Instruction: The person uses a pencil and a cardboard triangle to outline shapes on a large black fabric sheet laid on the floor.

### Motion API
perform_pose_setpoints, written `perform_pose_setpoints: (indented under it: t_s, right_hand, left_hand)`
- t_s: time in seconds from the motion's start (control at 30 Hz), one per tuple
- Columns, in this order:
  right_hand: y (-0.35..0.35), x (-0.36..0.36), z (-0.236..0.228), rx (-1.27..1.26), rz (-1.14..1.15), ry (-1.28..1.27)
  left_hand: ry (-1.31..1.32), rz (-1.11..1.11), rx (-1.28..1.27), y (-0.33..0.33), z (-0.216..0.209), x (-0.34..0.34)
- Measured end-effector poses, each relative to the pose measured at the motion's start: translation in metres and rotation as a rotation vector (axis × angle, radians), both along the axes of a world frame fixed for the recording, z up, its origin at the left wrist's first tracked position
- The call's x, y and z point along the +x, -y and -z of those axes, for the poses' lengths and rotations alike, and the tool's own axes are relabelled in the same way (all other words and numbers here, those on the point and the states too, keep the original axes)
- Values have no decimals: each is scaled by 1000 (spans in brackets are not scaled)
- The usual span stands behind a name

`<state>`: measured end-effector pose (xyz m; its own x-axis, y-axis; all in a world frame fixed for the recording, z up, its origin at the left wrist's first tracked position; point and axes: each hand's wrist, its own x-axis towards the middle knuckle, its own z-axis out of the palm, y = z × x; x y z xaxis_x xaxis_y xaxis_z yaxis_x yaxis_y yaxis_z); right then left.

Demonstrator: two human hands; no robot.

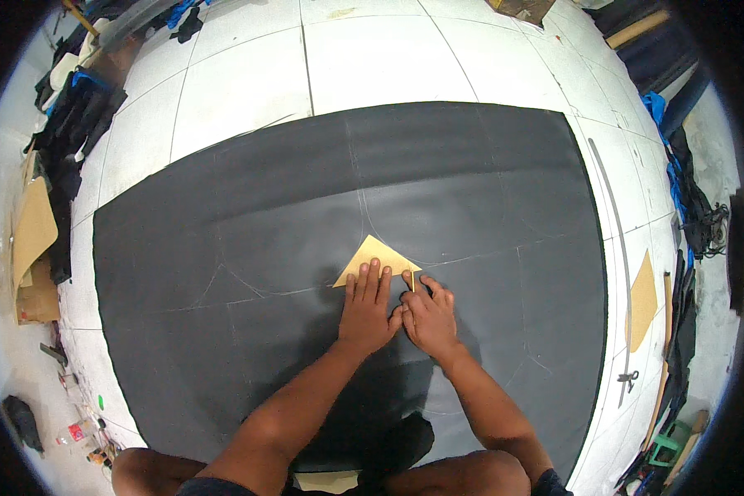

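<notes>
A tan card triangle lies on a large dark grey sheet, its tip pointing away from me. My left hand rests flat on its near part, fingers stretched out and pressing on the card. By the triangle's right corner, my right hand pinches a thin yellow pencil, held close to the card's edge. The pencil's point is too small to make out. Faint white lines, straight and curved, run over the sheet around both hands.
The sheet is spread on a white tiled floor. To the right lie a long thin metal strip, scissors and another tan card piece. Dark cloth and a tan card sheet stand at the left, a green stool at lower right.
</notes>
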<state>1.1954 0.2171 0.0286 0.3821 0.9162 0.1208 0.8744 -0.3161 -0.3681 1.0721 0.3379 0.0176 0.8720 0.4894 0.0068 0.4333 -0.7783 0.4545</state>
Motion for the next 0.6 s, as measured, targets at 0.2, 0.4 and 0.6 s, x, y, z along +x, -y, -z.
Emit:
perform_pose_setpoints:
  t_s: [0.2,0.4,0.6]
  right_hand:
    - [-2,-1,-1,10,5,-25]
    - [-2,0,-5,16,30,-108]
    - [-37,22,-41,216,111,-416]
  left_hand:
    - [-2,-4,23,-1,0,-1]
    - [-42,-14,27,0,-4,2]
    - [-18,-12,15,-1,-9,0]
